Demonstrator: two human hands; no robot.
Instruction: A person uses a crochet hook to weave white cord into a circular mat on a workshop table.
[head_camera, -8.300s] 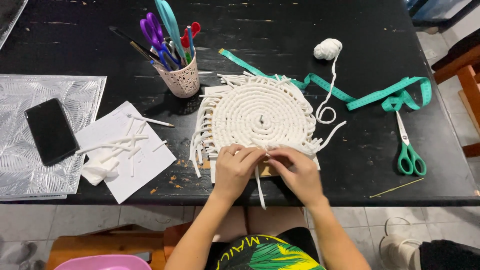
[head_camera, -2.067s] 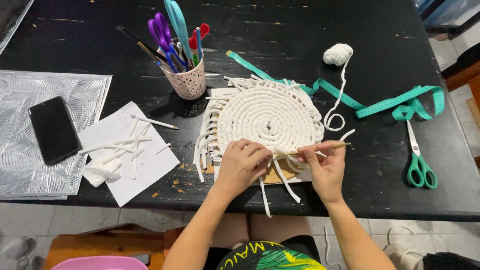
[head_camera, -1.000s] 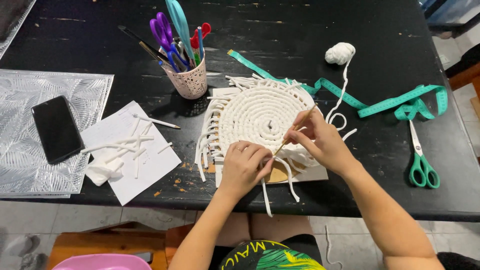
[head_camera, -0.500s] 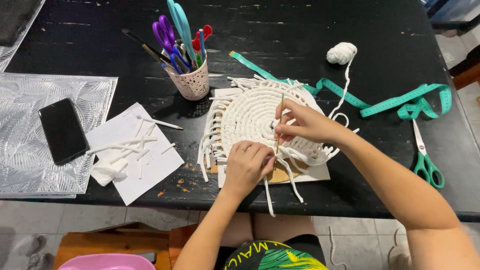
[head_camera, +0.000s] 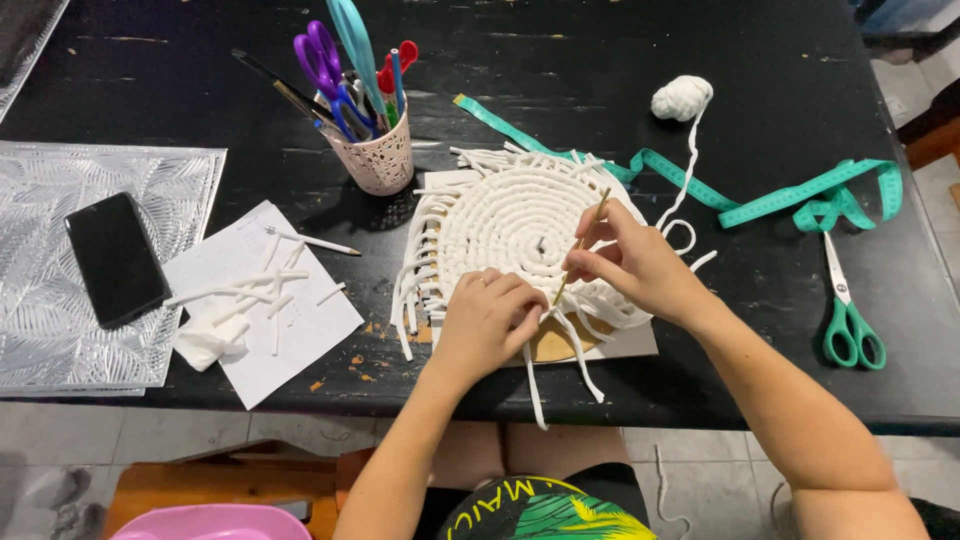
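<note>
A round mat of coiled white cord (head_camera: 505, 220) lies on a piece of cardboard (head_camera: 620, 343) on the black table (head_camera: 620, 60). Loose cord ends fringe its left and near sides. My left hand (head_camera: 488, 322) presses down on the mat's near edge, fingers curled on the cord. My right hand (head_camera: 632, 262) rests on the mat's right part and pinches a thin wooden stick (head_camera: 582, 244), which slants down towards my left hand. A cord runs from the mat to a small white cord ball (head_camera: 680, 98) at the back right.
A pink cup of scissors and pens (head_camera: 372, 150) stands behind the mat. A teal measuring tape (head_camera: 760, 205) and green scissors (head_camera: 850, 325) lie right. Left are paper with cord scraps (head_camera: 255, 300) and a black phone (head_camera: 116, 258) on a silver sheet (head_camera: 40, 330).
My right hand picked up the thin stick, moved from the mat's near edge up over its right part, and now angles the stick into the coils. My left hand stayed at the near edge.
</note>
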